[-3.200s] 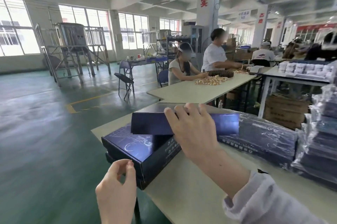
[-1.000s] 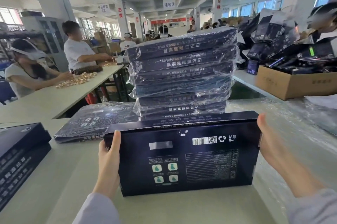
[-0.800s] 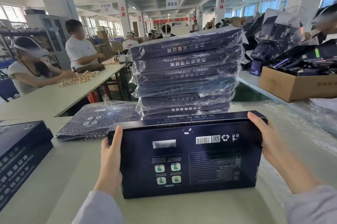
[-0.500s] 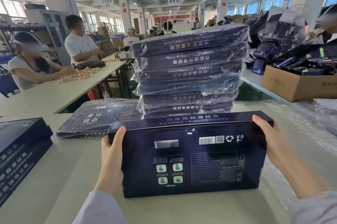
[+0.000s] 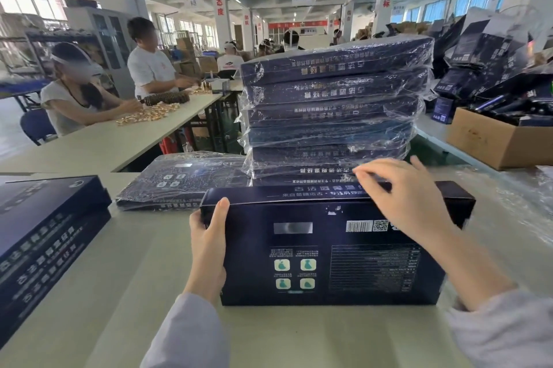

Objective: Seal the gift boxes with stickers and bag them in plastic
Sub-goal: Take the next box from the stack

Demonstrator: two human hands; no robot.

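A dark blue gift box [image 5: 335, 251] stands tilted toward me on the table, its printed back with a barcode facing me. My left hand [image 5: 208, 251] grips its left edge, thumb up along the front. My right hand [image 5: 401, 197] reaches over the box's top edge with loosely curled fingers, touching the top; I see nothing held in it. Right behind the box rises a tall stack of plastic-bagged boxes [image 5: 332, 110]. One bagged box [image 5: 182, 180] lies flat to the stack's left.
Two unbagged blue boxes [image 5: 39, 236] are stacked at the left table edge. Clear plastic bags [image 5: 514, 206] lie at the right. A cardboard carton [image 5: 496, 140] full of dark boxes stands at the far right. People work at a long table [image 5: 98, 143] behind left.
My right hand has left the box's right edge and moved up over its top edge. My left hand keeps its hold on the left edge. Earlier I carried the box over from the left stack.
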